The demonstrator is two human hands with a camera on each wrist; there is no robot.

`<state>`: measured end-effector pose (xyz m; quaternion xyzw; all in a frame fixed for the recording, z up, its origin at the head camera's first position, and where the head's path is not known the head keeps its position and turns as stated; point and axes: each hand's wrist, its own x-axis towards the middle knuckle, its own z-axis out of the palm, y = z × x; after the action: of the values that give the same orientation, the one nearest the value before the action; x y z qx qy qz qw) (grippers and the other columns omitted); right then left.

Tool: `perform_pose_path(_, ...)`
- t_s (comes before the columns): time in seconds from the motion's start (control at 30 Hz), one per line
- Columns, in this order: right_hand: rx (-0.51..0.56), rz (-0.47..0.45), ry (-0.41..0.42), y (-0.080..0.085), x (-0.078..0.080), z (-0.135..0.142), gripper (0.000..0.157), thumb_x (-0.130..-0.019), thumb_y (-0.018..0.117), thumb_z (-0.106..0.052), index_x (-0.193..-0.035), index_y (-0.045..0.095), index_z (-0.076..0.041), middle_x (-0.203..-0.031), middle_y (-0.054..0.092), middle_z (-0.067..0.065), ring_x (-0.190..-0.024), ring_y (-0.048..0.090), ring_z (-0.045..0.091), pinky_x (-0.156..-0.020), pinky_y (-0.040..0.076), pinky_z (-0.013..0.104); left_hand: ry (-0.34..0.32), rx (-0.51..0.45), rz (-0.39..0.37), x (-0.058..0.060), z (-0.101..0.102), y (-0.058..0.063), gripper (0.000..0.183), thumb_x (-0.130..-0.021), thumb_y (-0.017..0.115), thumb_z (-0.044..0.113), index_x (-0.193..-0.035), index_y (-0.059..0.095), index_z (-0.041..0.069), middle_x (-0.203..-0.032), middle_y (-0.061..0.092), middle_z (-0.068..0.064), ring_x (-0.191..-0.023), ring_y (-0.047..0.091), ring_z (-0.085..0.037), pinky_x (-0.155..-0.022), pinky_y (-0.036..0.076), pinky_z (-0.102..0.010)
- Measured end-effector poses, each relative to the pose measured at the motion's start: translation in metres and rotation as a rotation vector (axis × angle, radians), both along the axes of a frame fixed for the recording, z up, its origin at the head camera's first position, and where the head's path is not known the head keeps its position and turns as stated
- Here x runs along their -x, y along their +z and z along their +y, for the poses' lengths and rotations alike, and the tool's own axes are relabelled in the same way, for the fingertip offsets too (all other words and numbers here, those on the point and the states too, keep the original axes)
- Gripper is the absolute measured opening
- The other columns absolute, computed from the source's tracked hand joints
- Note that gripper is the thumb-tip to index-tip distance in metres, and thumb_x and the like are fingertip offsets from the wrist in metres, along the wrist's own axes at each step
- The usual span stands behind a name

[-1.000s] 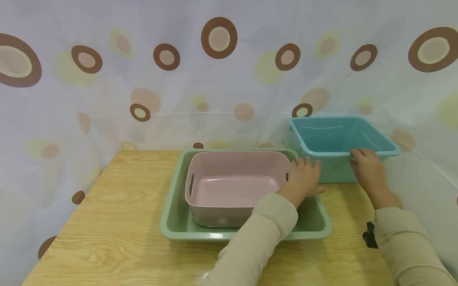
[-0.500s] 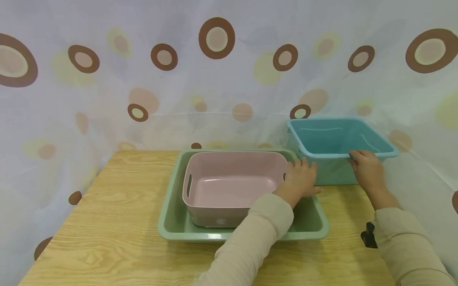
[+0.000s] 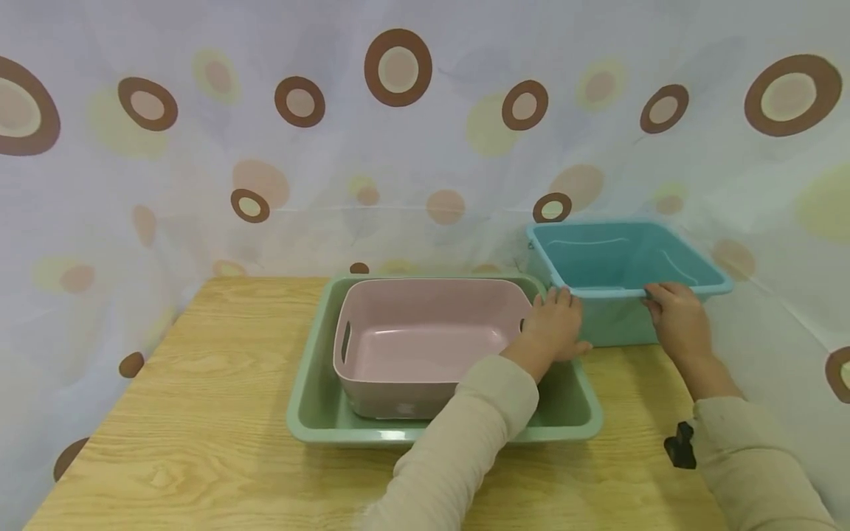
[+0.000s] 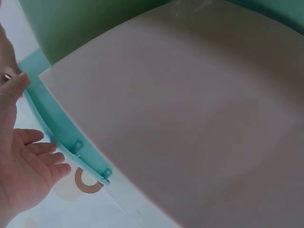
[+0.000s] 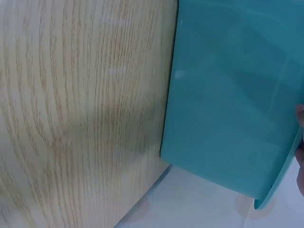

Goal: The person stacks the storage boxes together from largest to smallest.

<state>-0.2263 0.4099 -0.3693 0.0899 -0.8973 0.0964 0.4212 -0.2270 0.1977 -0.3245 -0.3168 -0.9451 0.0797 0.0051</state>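
Observation:
A light-blue plastic bin point(image 3: 614, 322) stands at the table's back right. My right hand point(image 3: 679, 323) grips the middle-right of its front rim with curled fingers; in the right wrist view only bits of the fingers point(image 5: 301, 166) show on the rim. My left hand point(image 3: 550, 326) reaches over the right side of a pink basin point(image 3: 405, 397), its straight fingers at the bin's front left corner. In the left wrist view this hand point(image 4: 26, 173) is open-palmed beside the bin's rim; contact is hard to tell. The pink basin sits inside a larger green tub point(image 3: 345, 436).
A wooden table point(image 3: 173, 413) carries the containers. Behind it hangs a pale curtain point(image 3: 299, 169) with brown, peach and yellow circles, near the bin's back and right side. A small black object point(image 3: 681, 446) shows by the right sleeve.
The blue bin and my right hand have shifted slightly toward me. My left hand's fingers have drawn closer together near the bin's corner. The whole view has drifted a little.

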Motion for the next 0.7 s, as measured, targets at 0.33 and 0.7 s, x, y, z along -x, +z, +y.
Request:
perform_pose_path(0.33, 0.097, 0.087, 0.073, -0.006, -0.010, -0.007, 0.021, -0.067, 0.068, 0.017, -0.088, 0.063, 0.016, -0.083, 0.057, 0.032, -0.081, 0.052, 0.048, -0.073, 0.043, 0.054, -0.018, 0.009, -0.020, 0.000, -0.003, 0.001, 0.078, -0.086, 0.041, 0.062, -0.146, 0.017, 0.019, -0.153, 0.014, 0.003, -0.141, 0.015, -0.012, -0.113, 0.019, -0.024)
perform_pose_path(0.7, 0.117, 0.082, 0.051, -0.003, -0.016, -0.010, 0.023, -0.066, 0.068, 0.017, -0.089, 0.064, 0.014, -0.086, 0.058, 0.031, -0.084, 0.052, 0.047, -0.078, 0.042, 0.055, -0.022, -0.004, -0.038, -0.002, -0.003, 0.005, 0.075, -0.087, 0.040, 0.061, -0.146, 0.020, 0.019, -0.153, 0.015, 0.004, -0.141, 0.013, -0.011, -0.113, 0.017, -0.023)
